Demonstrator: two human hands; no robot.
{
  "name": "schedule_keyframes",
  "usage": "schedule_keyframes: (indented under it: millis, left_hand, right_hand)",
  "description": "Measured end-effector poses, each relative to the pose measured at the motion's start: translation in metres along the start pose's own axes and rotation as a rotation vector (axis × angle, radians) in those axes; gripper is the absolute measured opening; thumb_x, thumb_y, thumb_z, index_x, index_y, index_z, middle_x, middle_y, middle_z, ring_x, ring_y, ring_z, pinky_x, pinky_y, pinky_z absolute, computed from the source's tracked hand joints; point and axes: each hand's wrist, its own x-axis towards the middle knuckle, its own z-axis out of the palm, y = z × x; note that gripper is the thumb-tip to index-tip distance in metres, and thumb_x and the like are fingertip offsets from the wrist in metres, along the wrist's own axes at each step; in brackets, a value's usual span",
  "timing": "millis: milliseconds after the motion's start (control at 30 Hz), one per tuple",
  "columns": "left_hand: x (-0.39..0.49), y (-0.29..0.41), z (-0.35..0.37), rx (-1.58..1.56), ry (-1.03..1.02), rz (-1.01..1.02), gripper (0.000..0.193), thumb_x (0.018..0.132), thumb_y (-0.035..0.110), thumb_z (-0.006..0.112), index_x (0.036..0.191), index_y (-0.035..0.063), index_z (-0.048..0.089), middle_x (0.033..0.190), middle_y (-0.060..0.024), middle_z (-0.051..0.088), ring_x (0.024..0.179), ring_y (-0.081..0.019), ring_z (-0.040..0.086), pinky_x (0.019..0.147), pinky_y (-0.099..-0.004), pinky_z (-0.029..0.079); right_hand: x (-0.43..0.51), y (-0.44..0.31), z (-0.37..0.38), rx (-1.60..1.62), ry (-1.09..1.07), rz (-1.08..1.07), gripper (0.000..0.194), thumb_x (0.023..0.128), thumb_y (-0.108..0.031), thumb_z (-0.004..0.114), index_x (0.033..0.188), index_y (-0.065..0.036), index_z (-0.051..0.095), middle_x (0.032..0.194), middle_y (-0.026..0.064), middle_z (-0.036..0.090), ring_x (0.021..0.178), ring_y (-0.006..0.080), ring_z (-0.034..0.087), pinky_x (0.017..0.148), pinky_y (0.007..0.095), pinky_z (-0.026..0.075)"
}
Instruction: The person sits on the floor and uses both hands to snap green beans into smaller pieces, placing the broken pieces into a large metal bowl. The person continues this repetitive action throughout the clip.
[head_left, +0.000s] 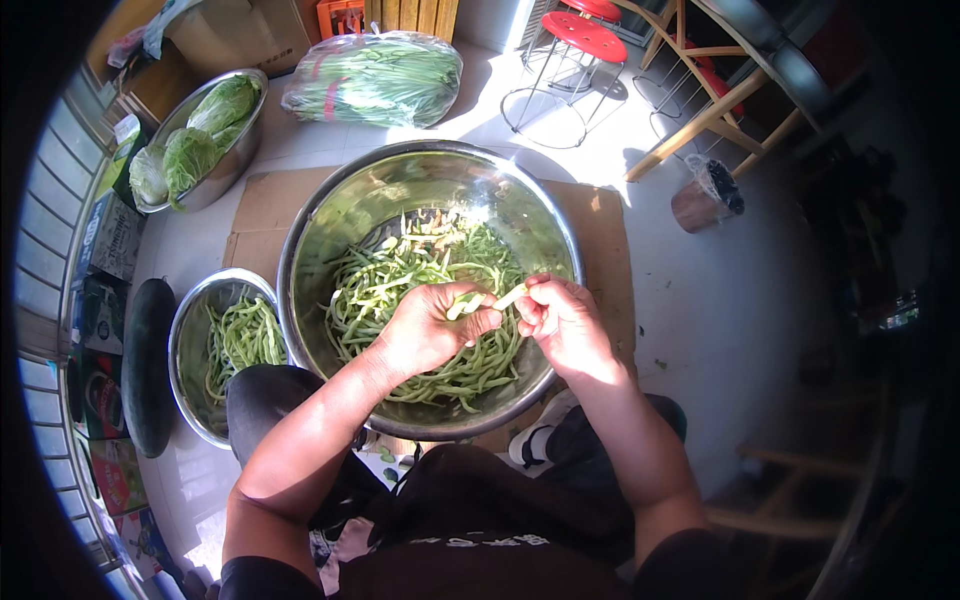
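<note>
A large steel basin (430, 145) stands before me on flattened cardboard, with many green beans (465, 375) spread over its bottom. Above the beans, my left hand (435, 322) is closed on several bean pieces (465, 303). My right hand (559, 319) pinches the end of one pale green bean (510, 297) between thumb and fingers; its other end meets the fingertips of my left hand. Paler scraps (435, 225) lie at the far side of the basin's bottom. To the left, a smaller steel bowl (180, 360) holds more green beans (247, 337), partly behind my knee.
A dark green winter melon (150, 367) and cartons (101, 390) line the left side. Cabbages (199, 157) fill a steel basin at the upper left, beside a bag of long green vegetables (375, 79). Red stools (585, 37), a wooden-legged table (697, 124) and a bin (697, 202) stand at the upper right.
</note>
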Motion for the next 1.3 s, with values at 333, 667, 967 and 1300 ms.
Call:
schedule_keyframes:
  millis: [333, 667, 967, 1300]
  left_hand:
    - [0.007, 0.003, -0.067, -1.098, 0.320, 0.033, 0.020, 0.091, 0.020, 0.053, 0.100, 0.0020, 0.054, 0.093, -0.0105, 0.064, 0.062, -0.0098, 0.056, 0.044, -0.0178, 0.044]
    - [0.008, 0.002, -0.053, -1.271, 0.254, -0.127, 0.021, 0.092, 0.015, 0.050, 0.103, -0.0029, 0.051, 0.108, -0.0176, 0.061, 0.075, -0.0130, 0.063, 0.041, -0.0167, 0.046]
    - [0.003, 0.000, -0.065, -1.153, 0.228, 0.077, 0.016, 0.092, 0.017, 0.051, 0.100, 0.0034, 0.053, 0.104, -0.0168, 0.064, 0.069, -0.0124, 0.063, 0.043, -0.0169, 0.044]
    - [0.007, 0.003, -0.060, -0.871, 0.364, -0.038, 0.019, 0.090, 0.021, 0.056, 0.099, 0.0039, 0.055, 0.099, -0.0139, 0.065, 0.073, -0.0151, 0.065, 0.043, -0.0190, 0.042]
  right_hand:
    - [-0.001, 0.010, -0.003, -0.389, 0.017, 0.114, 0.022, 0.087, -0.008, 0.050, 0.106, 0.001, 0.059, 0.076, 0.0036, 0.057, 0.066, 0.0097, 0.053, 0.059, 0.0230, 0.046]
    - [0.000, 0.030, 0.010, -0.223, -0.395, 0.281, 0.028, 0.088, -0.012, 0.054, 0.109, 0.005, 0.058, 0.093, 0.0060, 0.060, 0.083, 0.0122, 0.056, 0.076, 0.0258, 0.043]
    - [-0.006, 0.011, 0.010, 0.045, -0.210, 0.303, 0.021, 0.092, -0.020, 0.048, 0.086, -0.002, 0.057, 0.073, 0.0040, 0.050, 0.062, 0.0108, 0.046, 0.058, 0.0238, 0.039]
    - [-0.018, -0.004, 0.008, -0.340, -0.040, 0.131, 0.018, 0.090, -0.016, 0.052, 0.087, 0.000, 0.061, 0.069, 0.0011, 0.054, 0.058, 0.0083, 0.049, 0.054, 0.0228, 0.042]
